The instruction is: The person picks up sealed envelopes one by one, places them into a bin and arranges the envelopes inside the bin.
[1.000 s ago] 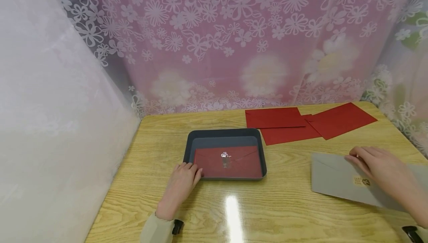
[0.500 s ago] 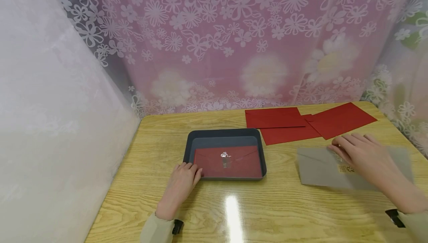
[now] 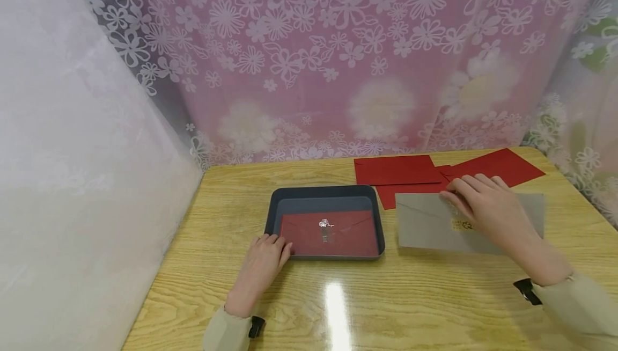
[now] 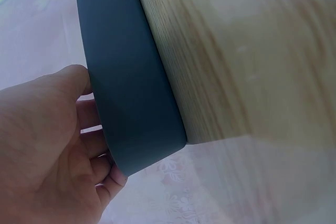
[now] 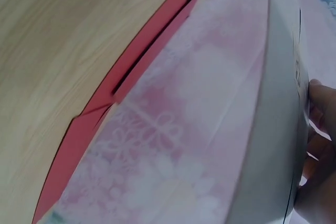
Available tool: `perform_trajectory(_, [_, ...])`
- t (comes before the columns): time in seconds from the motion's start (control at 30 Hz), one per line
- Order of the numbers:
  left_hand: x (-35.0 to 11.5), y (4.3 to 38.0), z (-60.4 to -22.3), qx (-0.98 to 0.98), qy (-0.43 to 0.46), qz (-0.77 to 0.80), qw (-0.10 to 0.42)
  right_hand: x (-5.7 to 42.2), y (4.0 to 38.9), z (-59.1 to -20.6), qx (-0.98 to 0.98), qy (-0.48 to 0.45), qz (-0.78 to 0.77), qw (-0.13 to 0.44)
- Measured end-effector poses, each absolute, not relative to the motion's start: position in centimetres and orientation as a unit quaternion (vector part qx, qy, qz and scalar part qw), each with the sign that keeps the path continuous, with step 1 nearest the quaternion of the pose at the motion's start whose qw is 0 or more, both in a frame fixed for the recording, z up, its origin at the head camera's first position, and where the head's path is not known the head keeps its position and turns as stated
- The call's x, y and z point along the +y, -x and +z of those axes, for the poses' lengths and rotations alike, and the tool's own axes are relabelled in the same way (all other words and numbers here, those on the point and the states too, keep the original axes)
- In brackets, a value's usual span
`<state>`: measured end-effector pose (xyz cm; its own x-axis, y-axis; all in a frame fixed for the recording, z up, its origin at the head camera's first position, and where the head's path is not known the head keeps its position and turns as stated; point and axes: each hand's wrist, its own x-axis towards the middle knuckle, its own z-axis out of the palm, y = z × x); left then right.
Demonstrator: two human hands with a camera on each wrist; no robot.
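A dark grey-blue tray [image 3: 322, 192] stands on the table with a red envelope [image 3: 333, 235] lying in its front part. My left hand [image 3: 263, 262] holds the tray's front left corner, the fingers over the rim; the left wrist view shows the thumb and fingertips at the tray's side wall [image 4: 126, 77]. A grey envelope [image 3: 420, 222] with a small gold print hangs from my right hand [image 3: 497, 211], pinched at its long upper edge. It is tilted in the air, to the right of the tray, and partly covers the red envelopes behind.
Several red envelopes overlap at the back right: one on the left [image 3: 398, 170], one lower in the middle [image 3: 388, 198] and one on the right [image 3: 502, 166]. Behind the wooden table [image 3: 232, 195] hangs a pink flowered curtain [image 3: 309, 72]; a white sheet [image 3: 87, 179] stands along the left.
My right hand has carried the grey envelope leftward and up, from the right part of the table towards the tray. The left hand and the tray have stayed in place.
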<state>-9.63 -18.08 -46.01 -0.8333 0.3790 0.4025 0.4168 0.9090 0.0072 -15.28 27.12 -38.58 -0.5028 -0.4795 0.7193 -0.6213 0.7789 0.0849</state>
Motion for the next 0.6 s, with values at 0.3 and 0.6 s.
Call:
perform_trajectory(0.3, [-18.0,9.6,-45.9,-0.957,0.206,-0.044,0.197,23.2,16.8,-37.6,-0.866,-0.312,0.168,0.352])
perform_trajectory(0.6, [-18.0,9.6,-45.8,-0.958,0.206,-0.045,0.194,18.3,17.9,-37.1,-0.855,-0.327,0.224,0.334])
